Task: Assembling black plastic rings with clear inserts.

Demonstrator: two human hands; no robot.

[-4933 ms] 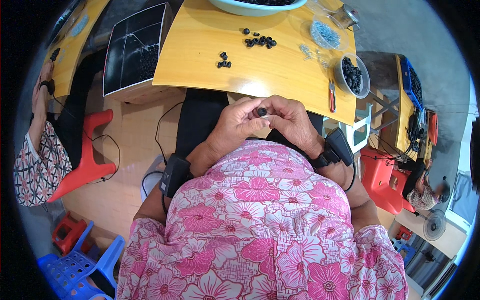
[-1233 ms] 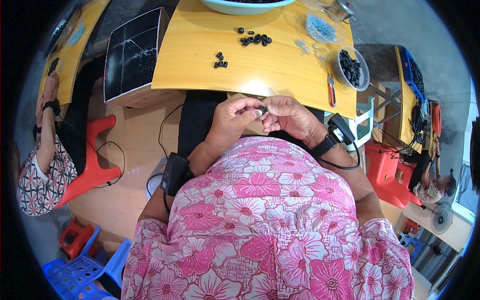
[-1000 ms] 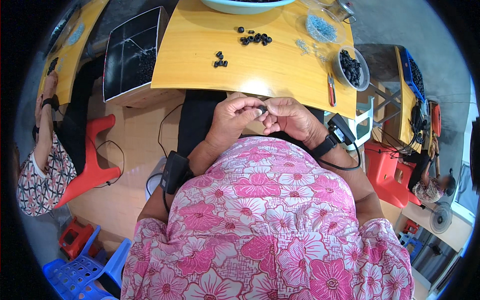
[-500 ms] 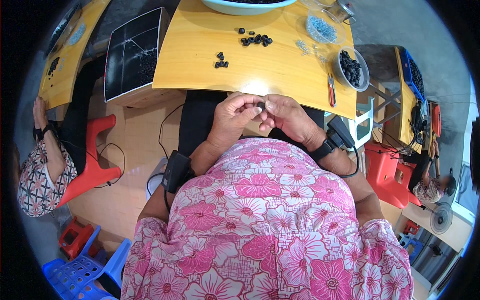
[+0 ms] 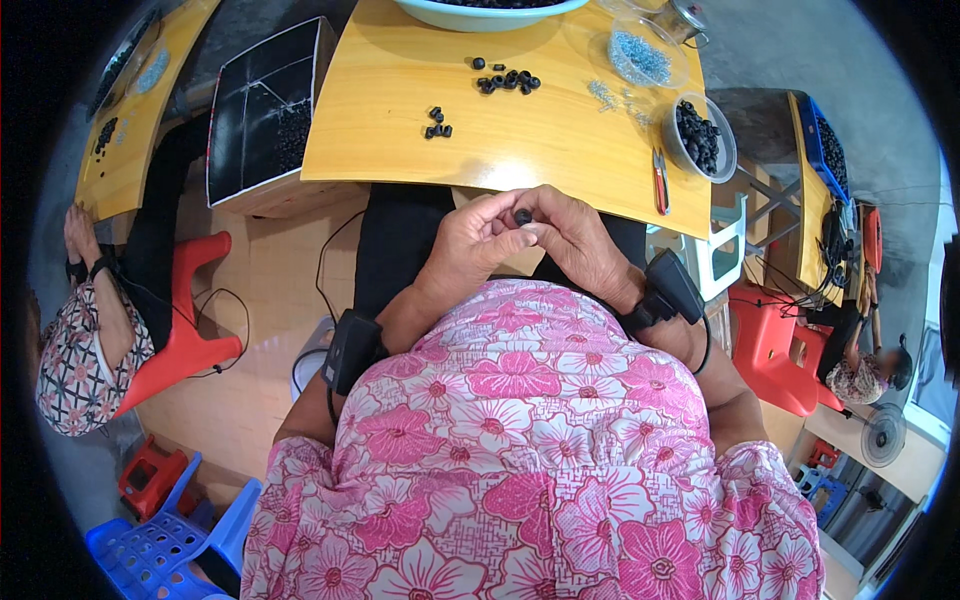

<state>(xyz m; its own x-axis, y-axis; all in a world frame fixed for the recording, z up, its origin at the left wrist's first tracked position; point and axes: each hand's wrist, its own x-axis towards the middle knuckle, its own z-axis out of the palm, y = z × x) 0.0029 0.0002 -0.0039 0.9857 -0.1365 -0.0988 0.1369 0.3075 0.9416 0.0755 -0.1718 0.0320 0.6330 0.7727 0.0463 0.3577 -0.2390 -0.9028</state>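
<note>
Both my hands meet just off the near edge of the yellow table [image 5: 400, 160]. Between the fingers sits a small round black part [image 5: 522, 216]; its exact kind is too small to tell. My left hand [image 5: 472, 238] pinches it from the left, thumb stretched toward the other thumb. My right hand [image 5: 574, 232] closes round it from the right, fingers curled over its far side. On the table ahead lie a small cluster of black parts [image 5: 437, 128] and a larger cluster of similar black parts [image 5: 512, 80].
To the right stand a clear bowl of black parts [image 5: 698, 140], a tub of pale blue bits [image 5: 641, 57] and red-handled snips [image 5: 661, 182]. A light blue basin [image 5: 490, 14] is at the back. A black-lined box [image 5: 250, 130] stands left. Co-workers sit at both sides.
My right hand has turned, its knuckles rising and its fingers curling over. The black part now shows more plainly between my fingers.
</note>
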